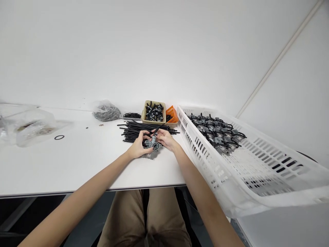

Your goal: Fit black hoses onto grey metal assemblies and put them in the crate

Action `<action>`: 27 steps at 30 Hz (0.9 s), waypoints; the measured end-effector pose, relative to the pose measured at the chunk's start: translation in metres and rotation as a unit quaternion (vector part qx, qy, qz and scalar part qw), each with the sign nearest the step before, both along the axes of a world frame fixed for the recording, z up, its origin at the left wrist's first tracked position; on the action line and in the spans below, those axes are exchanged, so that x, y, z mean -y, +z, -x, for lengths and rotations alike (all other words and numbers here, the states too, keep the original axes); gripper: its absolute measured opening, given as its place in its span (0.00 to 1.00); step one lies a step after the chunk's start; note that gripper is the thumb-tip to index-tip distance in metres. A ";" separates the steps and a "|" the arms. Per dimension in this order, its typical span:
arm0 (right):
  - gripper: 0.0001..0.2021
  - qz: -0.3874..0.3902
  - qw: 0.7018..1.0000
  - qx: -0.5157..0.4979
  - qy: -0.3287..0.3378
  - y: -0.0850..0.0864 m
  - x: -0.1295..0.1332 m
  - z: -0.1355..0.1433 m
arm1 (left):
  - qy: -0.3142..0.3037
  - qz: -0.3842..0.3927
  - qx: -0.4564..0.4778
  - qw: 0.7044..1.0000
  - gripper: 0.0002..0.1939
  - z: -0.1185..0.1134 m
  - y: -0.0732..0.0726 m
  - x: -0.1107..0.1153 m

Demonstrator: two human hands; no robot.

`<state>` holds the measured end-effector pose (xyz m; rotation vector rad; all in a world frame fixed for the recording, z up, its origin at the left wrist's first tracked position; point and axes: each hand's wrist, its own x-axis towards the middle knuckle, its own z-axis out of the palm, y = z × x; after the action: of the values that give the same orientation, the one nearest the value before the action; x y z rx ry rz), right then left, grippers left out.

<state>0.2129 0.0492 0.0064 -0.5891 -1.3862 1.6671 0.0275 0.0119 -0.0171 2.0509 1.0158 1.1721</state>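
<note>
A grey metal carburetor (153,143) is held just above the front part of the table, its round bore facing me. My left hand (138,147) is closed around its left side, with the thumb along the front. At its top, my right hand (166,139) pinches a cap with a black rubber boot (156,130) that points up and to the right. The fingers partly hide where cap and body meet. Right behind both hands lies a pile of black rubber hoses (132,131).
A white slotted crate (203,154) with several finished-looking carburetors (218,132) stands at the right. Behind the hoses are a tan bin (154,121) of black-booted caps, an orange basket (175,115) and a tray of black rings (132,116). Plastic bags (106,111) and a black O-ring (59,137) lie leftward.
</note>
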 end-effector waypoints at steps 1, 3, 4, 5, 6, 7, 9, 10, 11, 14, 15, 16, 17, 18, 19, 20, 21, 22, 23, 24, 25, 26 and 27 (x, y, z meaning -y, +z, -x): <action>0.18 0.001 1.000 0.001 0.001 0.001 0.000 0.000 | -0.001 0.002 0.001 1.000 0.33 0.000 0.000 0.000; 0.18 0.002 1.000 0.004 0.006 0.003 0.001 0.001 | -0.001 0.001 0.005 1.000 0.34 0.001 0.000 0.000; 0.18 0.002 1.000 0.006 0.008 0.004 0.002 0.001 | -0.001 0.000 0.006 1.000 0.34 0.001 -0.001 -0.001; 0.17 0.004 1.000 0.006 0.008 0.004 0.003 0.001 | -0.001 0.001 0.006 1.000 0.34 0.001 -0.001 -0.001; 0.17 0.005 1.000 0.005 0.007 0.005 0.004 0.002 | -0.001 0.002 0.006 1.000 0.34 0.001 -0.001 -0.002; 0.17 0.008 1.000 0.003 0.006 0.006 0.005 0.002 | -0.002 0.003 0.005 1.000 0.34 0.001 -0.002 -0.002; 0.18 0.011 1.000 -0.002 0.005 0.007 0.007 0.002 | -0.004 0.002 0.005 1.000 0.35 0.001 -0.002 -0.003; 0.18 0.013 1.000 -0.004 0.006 0.007 0.007 0.003 | -0.005 0.000 0.004 1.000 0.35 0.001 -0.002 -0.003; 0.18 0.014 1.000 -0.004 0.009 0.007 0.008 0.003 | -0.005 -0.003 0.001 1.000 0.35 0.001 -0.002 -0.002; 0.18 0.015 1.000 0.007 0.025 0.005 0.007 0.004 | -0.003 -0.014 -0.006 1.000 0.34 0.000 0.000 0.000; 0.18 0.013 0.999 0.012 0.030 0.004 0.007 0.004 | -0.001 -0.017 -0.009 1.000 0.34 0.000 0.000 0.000; 0.17 0.010 0.999 0.018 0.033 0.002 0.005 0.004 | 0.002 -0.020 -0.012 1.000 0.34 0.000 0.001 0.001; 0.17 0.010 0.999 0.023 0.036 0.000 0.004 0.004 | 0.006 -0.021 -0.015 1.000 0.34 0.000 0.001 0.002; 0.16 0.013 0.999 0.027 0.038 -0.002 0.002 0.004 | 0.008 -0.023 -0.018 1.000 0.34 0.001 0.002 0.002; 0.16 0.021 0.999 0.027 0.038 -0.004 0.000 0.003 | 0.009 -0.023 -0.020 0.999 0.35 0.001 0.002 0.002; 0.16 0.032 0.998 0.026 0.037 -0.005 -0.001 0.002 | 0.010 -0.023 -0.022 0.999 0.35 0.001 0.002 0.002; 0.15 0.043 0.998 0.022 0.037 -0.007 -0.003 0.001 | 0.010 -0.023 -0.023 0.999 0.35 0.001 0.002 0.001; 0.14 0.053 0.998 0.017 0.038 -0.008 -0.004 -0.001 | 0.009 -0.021 -0.024 0.999 0.35 0.001 0.001 0.001; 0.13 0.061 0.997 0.011 0.041 -0.009 -0.005 -0.002 | 0.008 -0.019 -0.026 0.999 0.35 0.002 0.001 0.000; 0.11 0.067 0.997 0.005 0.045 -0.009 -0.005 -0.004 | 0.008 -0.017 -0.027 0.999 0.35 0.002 0.001 -0.001; 0.10 0.072 0.996 -0.001 0.050 -0.009 -0.005 -0.005 | 0.007 -0.015 -0.027 0.999 0.35 0.002 0.000 -0.001; 0.10 0.077 0.996 -0.006 0.055 -0.008 -0.004 -0.006 | 0.007 -0.015 -0.027 0.999 0.35 0.002 0.000 -0.001; 0.10 0.080 0.995 -0.010 0.056 -0.008 -0.004 -0.006 | 0.008 -0.015 -0.027 0.999 0.35 0.002 0.000 -0.001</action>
<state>0.2190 0.0530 -0.0011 -0.5937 -1.3001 1.8821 0.0255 0.0132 -0.0172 2.1115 1.0482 1.1524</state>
